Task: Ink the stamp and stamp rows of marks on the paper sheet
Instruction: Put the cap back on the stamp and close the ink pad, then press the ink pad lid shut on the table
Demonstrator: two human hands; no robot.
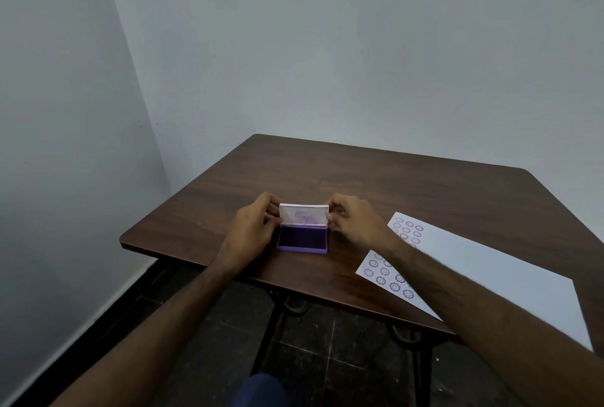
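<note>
A purple ink pad (pixel 302 240) sits on the brown table (pixel 359 178) near its front left, its dark pad face exposed. Its white lid (pixel 303 215) stands upright at the back, stained purple inside. My left hand (pixel 253 230) pinches the lid's left edge and my right hand (pixel 354 222) pinches its right edge. A white paper sheet (pixel 490 269) lies to the right, with rows of purple round marks at its left end, partly hidden under my right forearm. No stamp shows in view.
The table stands in a corner between two pale walls. Its near edge runs diagonally below my forearms. Dark tiled floor and black metal table legs (pixel 271 325) show beneath. My knee (pixel 258 390) in blue cloth is at the bottom.
</note>
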